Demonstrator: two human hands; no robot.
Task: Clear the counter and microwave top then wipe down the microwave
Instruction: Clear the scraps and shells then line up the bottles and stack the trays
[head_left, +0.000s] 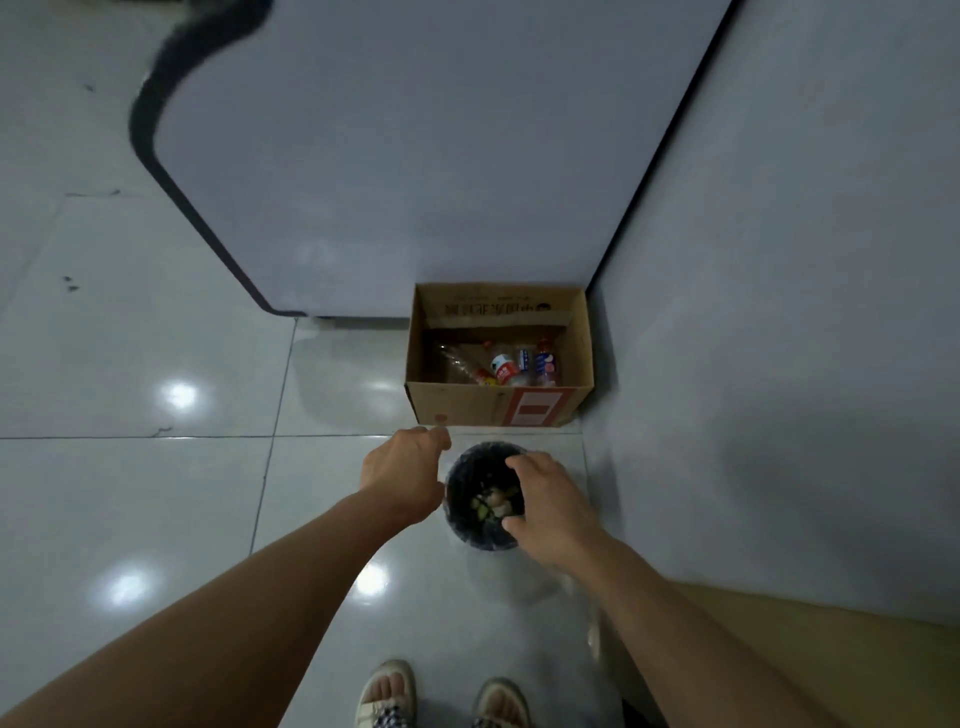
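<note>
Over a round dark waste bin (470, 519) on the floor, both hands reach down from bare forearms. The right hand (550, 506) hovers above the bin's right rim, fingers bent and spread in a loose claw over the opening; whether anything sits under the palm cannot be told. The left hand (402, 475) hangs just left of the bin's rim, knuckles up, fingers curled downward, and no object shows in it. Below the right hand's fingertips, inside the bin, lie pale and greenish scraps (491, 504). Just beyond both hands, past the bin's far rim, stands an open cardboard box (457, 405) holding several empty plastic bottles (511, 364) with red and blue labels. Beyond the box and to the left of the hands rises a tall white appliance (415, 156) with a dark edge; a grey wall (779, 312) runs along the right of the right hand. Nearer than the hands, at the bottom edge, two feet in sandals (444, 699) stand on glossy white floor tiles (130, 493). Neither counter nor microwave is in view.
</note>
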